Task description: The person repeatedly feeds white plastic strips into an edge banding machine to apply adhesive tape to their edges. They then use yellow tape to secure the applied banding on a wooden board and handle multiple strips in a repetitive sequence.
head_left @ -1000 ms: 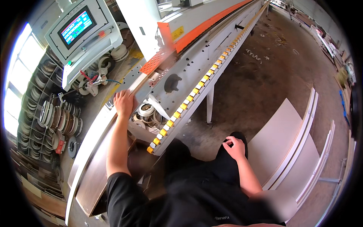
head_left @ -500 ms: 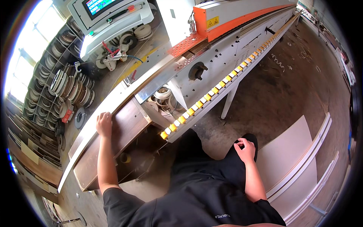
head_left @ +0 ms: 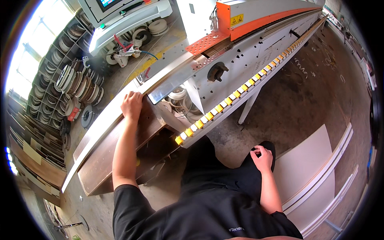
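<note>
A long narrow white panel [head_left: 105, 124] runs along the top of a brown wooden cabinet [head_left: 105, 160] toward the machine. My left hand [head_left: 132, 105] is closed over the panel's near edge, beside the far end of the cabinet; its fingertips are partly hidden. Against my right thigh rests my right hand [head_left: 262, 158], fingers loosely bent and a little apart, nothing in it. Ahead of the left hand the panel's line leads to an orange perforated plate [head_left: 206, 42] on the grey and orange machine [head_left: 256, 24].
A rail with yellow and white rollers [head_left: 228, 101] slants along the machine's near side. A control console [head_left: 132, 24] stands ahead left, with racks of edge-banding rolls [head_left: 66, 76] beyond. Pale panels [head_left: 306, 160] lie at the right. A glue-gun-like tool [head_left: 124, 54] sits below the console.
My left hand has slid forward and right along the panel, reaching the cabinet's far end. My right hand stays on my thigh. The whole view has shifted slightly.
</note>
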The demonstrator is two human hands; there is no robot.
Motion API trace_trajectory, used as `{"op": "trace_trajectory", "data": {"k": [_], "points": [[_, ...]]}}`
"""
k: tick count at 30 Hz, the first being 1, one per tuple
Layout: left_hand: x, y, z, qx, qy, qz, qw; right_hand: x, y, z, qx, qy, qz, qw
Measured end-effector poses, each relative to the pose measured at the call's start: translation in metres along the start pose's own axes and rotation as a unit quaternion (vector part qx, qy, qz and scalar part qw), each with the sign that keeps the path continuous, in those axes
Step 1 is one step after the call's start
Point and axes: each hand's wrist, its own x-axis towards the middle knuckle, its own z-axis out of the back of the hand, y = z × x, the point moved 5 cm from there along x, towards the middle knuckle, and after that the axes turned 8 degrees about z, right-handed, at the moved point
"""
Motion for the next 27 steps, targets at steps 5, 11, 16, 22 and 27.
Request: {"op": "trace_trajectory", "data": {"k": [5, 11, 16, 22, 27], "points": [[0.019, -0.034, -0.02, -0.023, 0.002, 0.011, 1.0, -0.001, 0.004, -0.001, 0.0, -0.001, 0.004, 1.0], [0.044, -0.078, -0.048, -0.038, 0.028, 0.004, 0.999, 0.001, 0.008, -0.003, -0.007, 0.008, 0.011, 1.0], [0.054, -0.098, -0.055, -0.108, -0.023, -0.05, 0.993, 0.002, 0.009, -0.002, -0.012, 0.0, 0.016, 1.0], [0.027, -0.041, -0.034, -0.084, -0.033, -0.13, 0.987, -0.008, 0.0, 0.008, 0.004, -0.02, -0.015, 1.0], [-0.025, 0.049, 0.014, -0.104, 0.046, 0.001, 0.994, -0.012, 0.0, 0.011, 0.014, -0.022, -0.018, 1.0]]}}
